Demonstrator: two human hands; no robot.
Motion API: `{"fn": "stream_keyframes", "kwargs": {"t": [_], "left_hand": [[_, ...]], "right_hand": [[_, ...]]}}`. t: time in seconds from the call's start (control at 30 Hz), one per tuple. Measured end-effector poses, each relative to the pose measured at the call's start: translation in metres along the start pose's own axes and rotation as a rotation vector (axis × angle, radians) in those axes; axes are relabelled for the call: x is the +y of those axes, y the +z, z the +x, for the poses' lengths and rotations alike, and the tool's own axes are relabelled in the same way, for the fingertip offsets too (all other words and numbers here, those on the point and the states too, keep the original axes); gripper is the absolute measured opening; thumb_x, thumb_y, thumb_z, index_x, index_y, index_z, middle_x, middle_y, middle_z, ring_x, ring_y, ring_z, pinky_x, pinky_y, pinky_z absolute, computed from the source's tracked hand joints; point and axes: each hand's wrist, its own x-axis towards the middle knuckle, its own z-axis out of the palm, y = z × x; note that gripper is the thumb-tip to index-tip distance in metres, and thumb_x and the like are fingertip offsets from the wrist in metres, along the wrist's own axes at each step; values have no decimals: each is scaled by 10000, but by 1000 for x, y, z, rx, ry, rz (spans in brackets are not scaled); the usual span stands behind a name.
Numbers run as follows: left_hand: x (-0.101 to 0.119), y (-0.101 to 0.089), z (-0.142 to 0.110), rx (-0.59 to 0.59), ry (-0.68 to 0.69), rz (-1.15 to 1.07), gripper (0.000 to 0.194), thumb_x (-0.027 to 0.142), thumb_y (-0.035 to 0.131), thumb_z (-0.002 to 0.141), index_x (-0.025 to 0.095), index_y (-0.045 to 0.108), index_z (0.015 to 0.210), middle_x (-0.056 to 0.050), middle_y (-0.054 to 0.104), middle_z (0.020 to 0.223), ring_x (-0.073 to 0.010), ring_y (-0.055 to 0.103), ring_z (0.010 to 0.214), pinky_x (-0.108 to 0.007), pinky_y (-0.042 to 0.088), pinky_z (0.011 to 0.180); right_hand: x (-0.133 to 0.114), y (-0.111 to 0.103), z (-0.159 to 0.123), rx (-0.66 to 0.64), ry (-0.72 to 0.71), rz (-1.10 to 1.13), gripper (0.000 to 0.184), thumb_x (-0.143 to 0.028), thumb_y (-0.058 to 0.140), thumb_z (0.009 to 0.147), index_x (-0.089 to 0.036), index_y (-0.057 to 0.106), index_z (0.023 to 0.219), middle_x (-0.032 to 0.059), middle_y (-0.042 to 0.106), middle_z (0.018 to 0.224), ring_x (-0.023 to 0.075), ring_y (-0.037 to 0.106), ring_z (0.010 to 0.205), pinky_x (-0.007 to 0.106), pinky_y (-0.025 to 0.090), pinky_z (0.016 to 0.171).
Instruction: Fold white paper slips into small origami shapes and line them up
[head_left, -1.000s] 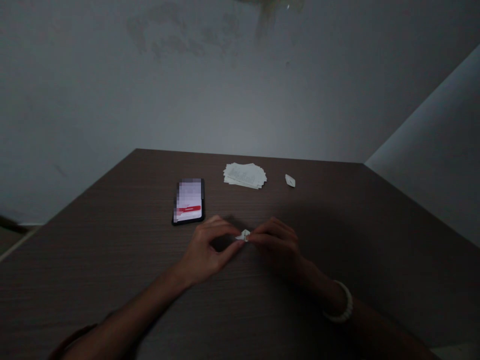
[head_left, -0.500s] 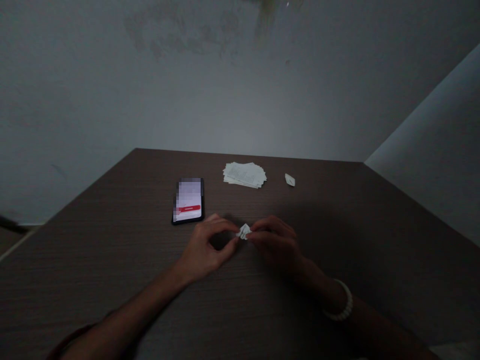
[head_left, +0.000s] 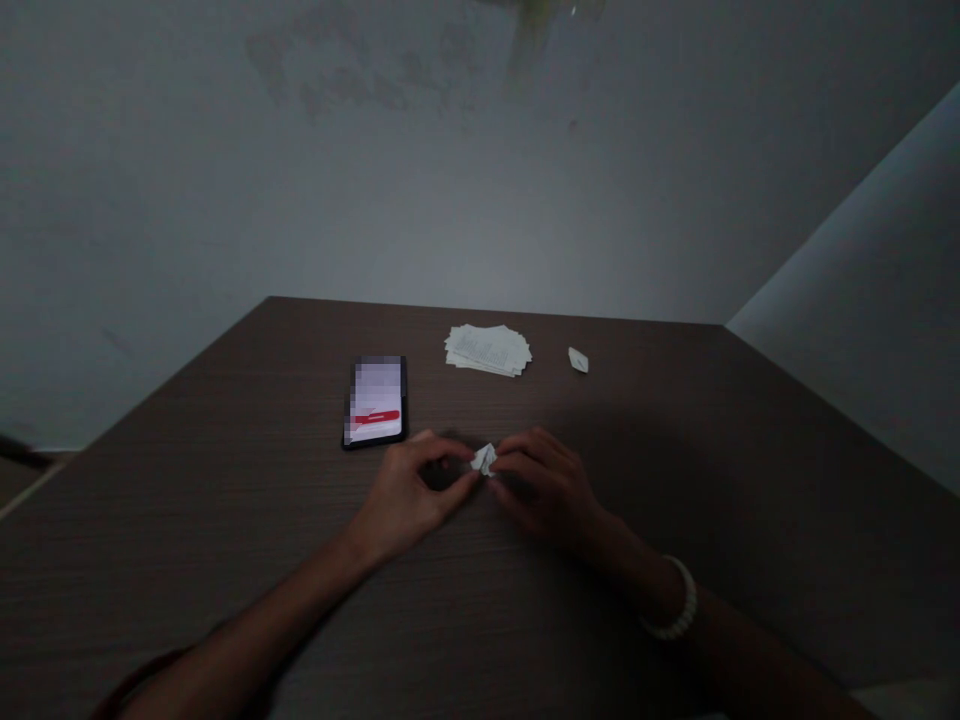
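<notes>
A small folded piece of white paper [head_left: 485, 460] is pinched between my two hands, just above or on the dark wooden table [head_left: 420, 640]. My left hand [head_left: 409, 495] grips its left edge between thumb and index finger. From the right, my right hand [head_left: 547, 490] closes its fingertips on the other side, partly in shadow. A pale beaded bracelet [head_left: 686, 605] circles my right wrist. The fine folds of the paper are too small to make out.
A phone [head_left: 375, 400] with a lit screen lies just beyond my left hand. Farther back sits a fanned stack of printed paper sheets [head_left: 487, 350], with a small folded paper piece [head_left: 578, 360] to its right. A grey wall [head_left: 480, 200] stands behind the table.
The folded paper has turned slightly between my fingers and its facets look different. My right fingers have shifted, with the thumb lower. The phone and stack stay in place.
</notes>
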Motion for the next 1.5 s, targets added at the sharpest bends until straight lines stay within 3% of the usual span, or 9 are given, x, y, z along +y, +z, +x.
{"fn": "stream_keyframes", "kwargs": {"t": [0.33,0.5,0.77,1.07,1.3,1.5], "left_hand": [[1,-1,0,3,-13,10,159,292,654,805,186,719,905,-24,644,754,-147,561,649,-272,432,592],[0,-2,1,10,-37,2,193,332,635,832,195,729,928,-24,636,741,-142,551,639,-263,419,572],[-4,-2,1,-87,-57,-10,174,292,628,816,185,719,920,-31,656,759,-150,559,650,-268,440,582],[-3,0,2,-133,19,57,152,213,612,792,189,707,908,-24,631,739,-158,567,665,-279,449,621],[-9,1,1,-148,144,208,232,168,550,768,195,668,966,-55,662,870,-229,580,834,-377,469,752],[-9,3,1,-166,230,294,300,161,509,751,184,643,1019,-67,667,945,-253,576,905,-420,444,829]], "right_hand": [[1,2,-1,12,59,-3,25,-206,609,854,-191,622,869,59,651,924,173,593,862,315,495,777],[7,1,-5,-3,110,23,162,-166,599,828,-193,619,987,59,677,957,183,607,871,329,493,797],[12,5,-6,-82,259,69,291,-104,577,765,-188,638,1037,47,696,897,175,619,766,319,491,739],[12,10,-7,-128,294,91,208,-127,601,789,-201,670,971,25,693,830,151,596,710,292,460,707],[13,12,-6,-114,284,116,175,-130,603,797,-200,685,935,2,666,746,125,552,632,252,432,625],[9,14,-4,-99,265,77,161,-126,629,777,-207,683,905,5,696,759,136,579,647,280,443,679]]}}
